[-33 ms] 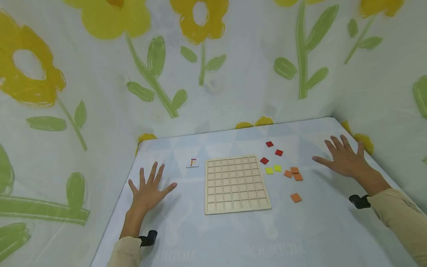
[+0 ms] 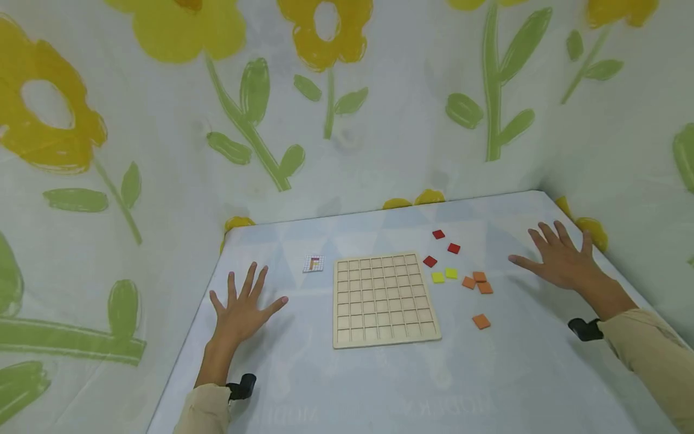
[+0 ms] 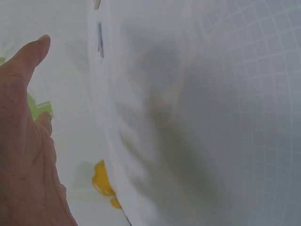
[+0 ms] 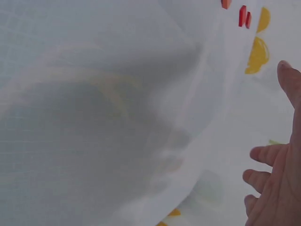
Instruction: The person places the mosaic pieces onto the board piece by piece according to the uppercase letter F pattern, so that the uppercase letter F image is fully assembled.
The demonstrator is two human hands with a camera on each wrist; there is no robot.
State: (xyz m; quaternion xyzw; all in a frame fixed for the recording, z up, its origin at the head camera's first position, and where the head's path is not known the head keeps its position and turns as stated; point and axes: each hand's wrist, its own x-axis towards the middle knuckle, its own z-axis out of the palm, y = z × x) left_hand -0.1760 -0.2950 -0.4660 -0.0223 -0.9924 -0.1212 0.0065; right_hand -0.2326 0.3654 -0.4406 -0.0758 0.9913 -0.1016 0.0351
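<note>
My left hand (image 2: 238,316) hovers with spread fingers over the left side of the table, holding nothing. Nearest to it are a small white card (image 2: 313,263) with a grid and a coloured pattern, and a pale wooden grid board (image 2: 387,345) whose cells hold no tiles. On the right, my right hand (image 2: 564,262) is also raised with its fingers apart and nothing in it. Between board and right hand lie three red tiles (image 2: 453,248), two yellow tiles (image 2: 451,273) and several orange tiles (image 2: 481,321). Both wrist views show the hands above their shadows.
The table (image 2: 347,386) has a pale patterned cover. A white curtain (image 2: 379,163) with yellow flowers and green leaves stands behind it and along both sides. A black strap device (image 2: 242,387) sits on the left wrist, another device (image 2: 585,329) on the right.
</note>
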